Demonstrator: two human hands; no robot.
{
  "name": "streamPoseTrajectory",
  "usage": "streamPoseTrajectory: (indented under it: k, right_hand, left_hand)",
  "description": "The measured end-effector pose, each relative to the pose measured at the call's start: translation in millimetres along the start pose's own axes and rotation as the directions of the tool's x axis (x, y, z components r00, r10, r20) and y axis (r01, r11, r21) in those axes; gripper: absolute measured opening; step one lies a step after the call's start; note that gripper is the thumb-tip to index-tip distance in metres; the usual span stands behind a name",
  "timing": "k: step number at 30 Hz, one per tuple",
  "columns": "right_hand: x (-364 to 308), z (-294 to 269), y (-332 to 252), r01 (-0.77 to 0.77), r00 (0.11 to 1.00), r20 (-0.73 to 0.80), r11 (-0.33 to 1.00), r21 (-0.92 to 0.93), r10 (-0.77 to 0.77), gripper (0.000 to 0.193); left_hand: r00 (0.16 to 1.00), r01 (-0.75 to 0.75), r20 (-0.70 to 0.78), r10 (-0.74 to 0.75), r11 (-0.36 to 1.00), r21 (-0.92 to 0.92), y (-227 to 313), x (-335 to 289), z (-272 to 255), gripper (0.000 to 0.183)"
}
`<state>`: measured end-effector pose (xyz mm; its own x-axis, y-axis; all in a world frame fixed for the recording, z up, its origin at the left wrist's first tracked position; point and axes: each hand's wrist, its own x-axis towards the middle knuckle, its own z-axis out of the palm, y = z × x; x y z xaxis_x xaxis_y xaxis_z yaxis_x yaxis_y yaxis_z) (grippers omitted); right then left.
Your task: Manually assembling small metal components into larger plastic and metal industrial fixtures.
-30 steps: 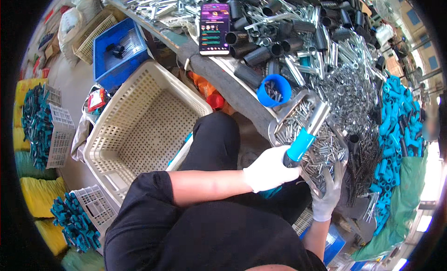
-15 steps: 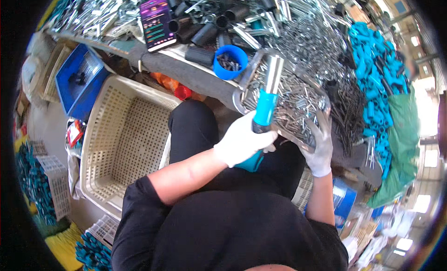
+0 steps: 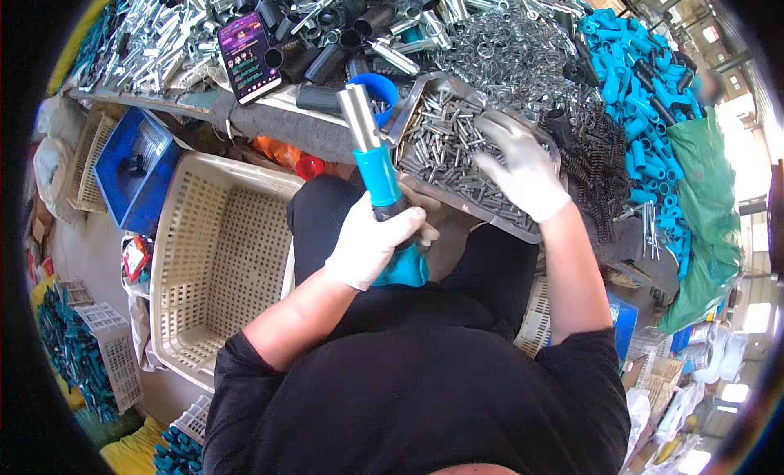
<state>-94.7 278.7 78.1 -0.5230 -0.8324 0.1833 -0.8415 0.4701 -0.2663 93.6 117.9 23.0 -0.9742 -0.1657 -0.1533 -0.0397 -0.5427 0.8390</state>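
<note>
My left hand (image 3: 369, 238), in a white glove, is closed round a teal tool body (image 3: 377, 175) with a shiny metal tube at its upper end and a black band by my fingers. It stands tilted over my lap; its lower teal part shows beneath my hand. My right hand (image 3: 523, 169), also gloved, reaches over a metal tray (image 3: 523, 233) of small metal pins (image 3: 445, 140). Its fingers are spread and slightly bent above the pins, and nothing shows in them. A blue cup (image 3: 377, 87) stands behind the metal tube, partly covered by it.
A phone (image 3: 247, 59) lies among black sleeves and metal tubes on the bench. Springs (image 3: 600, 181) and teal housings (image 3: 637, 75) are heaped on the right, beside a green sheet (image 3: 702, 214). On my left stand a cream basket (image 3: 184, 271) and a blue bin (image 3: 135, 173).
The teal tool body has moved left in my left hand, and its tube now overlaps the blue cup. My right hand has gone from the tray's right edge to above the pins.
</note>
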Motion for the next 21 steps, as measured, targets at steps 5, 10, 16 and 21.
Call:
streamPoseTrajectory:
  k: [5,10,16,21]
  right_hand:
    - [8.7,14.4,-1.6,0.186,0.982,0.027,0.979,-0.087,-0.185,0.049]
    - [-13.3,4.9,-14.7,0.228,0.970,0.065,0.971,0.072,-0.233,0.033]
    - [-23.7,-7.7,-13.0,0.165,0.984,0.056,0.985,0.055,-0.168,0.024]
    - [-32.8,-13.3,-13.9,0.096,0.995,-0.007,0.995,-0.004,-0.096,0.024]
  left_hand:
    - [0.998,0.038,-0.060,-0.035,0.998,0.057,8.3,10.1,16.8,0.023]
    - [0.997,0.039,-0.064,-0.032,0.994,0.105,3.1,11.0,7.5,0.023]
    - [0.995,-0.005,-0.103,0.010,0.999,0.045,11.1,-7.1,-9.1,0.020]
    - [0.941,-0.141,-0.279,0.192,0.971,0.192,46.6,-14.8,-61.5,0.017]
